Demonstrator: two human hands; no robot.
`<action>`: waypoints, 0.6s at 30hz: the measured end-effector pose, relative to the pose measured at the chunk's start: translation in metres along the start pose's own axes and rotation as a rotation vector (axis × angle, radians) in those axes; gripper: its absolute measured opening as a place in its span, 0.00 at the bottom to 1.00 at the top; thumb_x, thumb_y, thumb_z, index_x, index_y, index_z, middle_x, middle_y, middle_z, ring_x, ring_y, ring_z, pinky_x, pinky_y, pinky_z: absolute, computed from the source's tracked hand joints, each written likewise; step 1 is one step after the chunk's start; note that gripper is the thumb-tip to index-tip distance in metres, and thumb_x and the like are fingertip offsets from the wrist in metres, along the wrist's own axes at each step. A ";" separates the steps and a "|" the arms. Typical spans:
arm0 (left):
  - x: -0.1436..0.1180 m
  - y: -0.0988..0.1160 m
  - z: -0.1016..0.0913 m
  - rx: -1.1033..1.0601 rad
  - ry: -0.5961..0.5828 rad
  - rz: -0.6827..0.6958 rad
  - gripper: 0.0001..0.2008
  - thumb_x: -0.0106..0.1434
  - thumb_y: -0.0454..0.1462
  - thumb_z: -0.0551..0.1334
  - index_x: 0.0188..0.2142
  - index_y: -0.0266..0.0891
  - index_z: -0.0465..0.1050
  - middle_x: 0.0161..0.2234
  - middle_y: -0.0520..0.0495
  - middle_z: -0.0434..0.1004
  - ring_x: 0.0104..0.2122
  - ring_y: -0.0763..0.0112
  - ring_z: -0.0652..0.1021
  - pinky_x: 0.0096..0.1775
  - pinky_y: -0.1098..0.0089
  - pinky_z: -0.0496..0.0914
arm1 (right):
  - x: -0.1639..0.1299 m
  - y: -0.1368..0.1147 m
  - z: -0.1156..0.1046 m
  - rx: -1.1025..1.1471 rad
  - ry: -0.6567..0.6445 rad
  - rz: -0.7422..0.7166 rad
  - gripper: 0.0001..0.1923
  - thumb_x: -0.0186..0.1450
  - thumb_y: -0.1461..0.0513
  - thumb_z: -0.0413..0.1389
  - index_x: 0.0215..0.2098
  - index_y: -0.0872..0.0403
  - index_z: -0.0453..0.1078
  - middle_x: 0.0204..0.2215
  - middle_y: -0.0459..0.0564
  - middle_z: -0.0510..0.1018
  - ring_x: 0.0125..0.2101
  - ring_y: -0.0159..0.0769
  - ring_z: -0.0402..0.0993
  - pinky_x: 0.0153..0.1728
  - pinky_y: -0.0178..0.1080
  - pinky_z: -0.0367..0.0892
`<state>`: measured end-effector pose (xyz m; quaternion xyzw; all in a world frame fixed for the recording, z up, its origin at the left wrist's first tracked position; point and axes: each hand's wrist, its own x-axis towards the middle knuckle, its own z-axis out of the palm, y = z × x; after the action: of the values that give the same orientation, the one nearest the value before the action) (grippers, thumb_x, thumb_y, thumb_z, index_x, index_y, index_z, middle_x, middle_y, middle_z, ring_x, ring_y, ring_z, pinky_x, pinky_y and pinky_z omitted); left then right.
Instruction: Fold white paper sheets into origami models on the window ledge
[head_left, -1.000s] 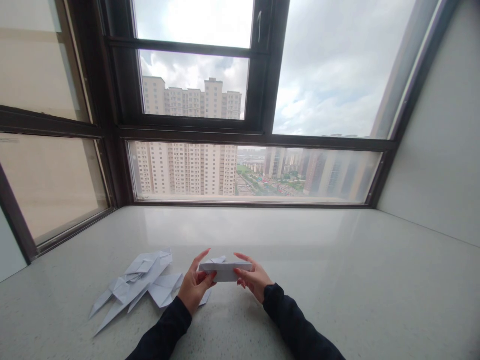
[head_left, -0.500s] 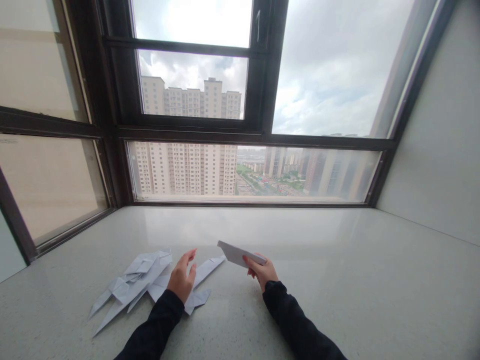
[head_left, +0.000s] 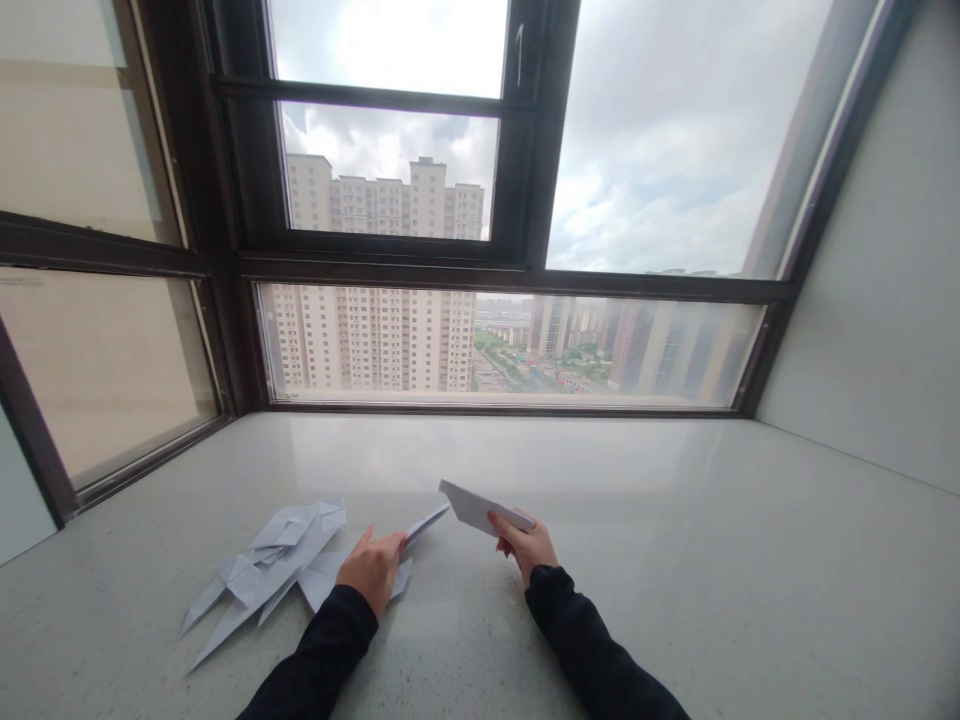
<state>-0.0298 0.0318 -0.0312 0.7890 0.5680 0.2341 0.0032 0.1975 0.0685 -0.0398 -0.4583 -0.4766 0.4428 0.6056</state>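
In my right hand (head_left: 527,543) a folded sheet of white paper (head_left: 480,508) is pinched at its right end, held above the sill. My left hand (head_left: 373,568) is closed on a folded paper piece (head_left: 427,522), whose narrow end sticks out beyond the fingers to the upper right. Part of that piece is hidden under the hand. To the left of this hand lies a loose heap of folded white paper pieces (head_left: 277,555), several with long pointed ends. Another paper flap (head_left: 403,578) shows just right of the left hand.
A pale speckled stone windowsill (head_left: 637,600) bears everything. Dark window frames (head_left: 517,275) stand at the back and left, with tall buildings outside. A white wall (head_left: 862,300) bounds the right side.
My left hand has come down from above the heap and closed on a folded paper piece, tilting it. My right hand holds its paper nearly still.
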 end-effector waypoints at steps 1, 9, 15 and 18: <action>0.000 0.000 -0.001 -0.017 0.051 0.010 0.16 0.59 0.31 0.46 0.42 0.40 0.68 0.37 0.45 0.77 0.36 0.68 0.76 0.53 0.56 0.51 | 0.001 0.001 -0.002 -0.001 0.025 -0.005 0.19 0.41 0.50 0.61 0.19 0.58 0.66 0.05 0.40 0.64 0.09 0.27 0.59 0.10 0.30 0.53; 0.002 0.007 -0.012 -0.522 0.408 -0.008 0.14 0.58 0.38 0.50 0.42 0.41 0.66 0.35 0.46 0.76 0.36 0.63 0.76 0.49 0.53 0.58 | 0.006 0.005 -0.009 -0.017 0.139 -0.002 0.18 0.42 0.50 0.60 0.18 0.57 0.65 0.05 0.41 0.64 0.09 0.27 0.58 0.10 0.31 0.54; 0.000 0.024 -0.005 -1.121 0.293 -0.106 0.19 0.58 0.41 0.50 0.49 0.43 0.55 0.28 0.52 0.69 0.24 0.69 0.76 0.28 0.67 0.71 | -0.002 0.001 0.004 -0.032 0.011 0.036 0.17 0.41 0.52 0.61 0.17 0.57 0.65 0.05 0.40 0.63 0.08 0.27 0.60 0.10 0.30 0.53; 0.000 0.025 0.000 -1.180 0.249 -0.115 0.15 0.57 0.42 0.51 0.44 0.42 0.61 0.30 0.50 0.69 0.23 0.70 0.76 0.26 0.69 0.70 | -0.005 -0.002 0.007 -0.040 -0.036 0.059 0.17 0.41 0.52 0.60 0.17 0.57 0.65 0.05 0.40 0.63 0.09 0.27 0.60 0.10 0.30 0.53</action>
<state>-0.0078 0.0232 -0.0242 0.5888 0.3802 0.5996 0.3864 0.1901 0.0642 -0.0382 -0.4760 -0.4825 0.4592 0.5742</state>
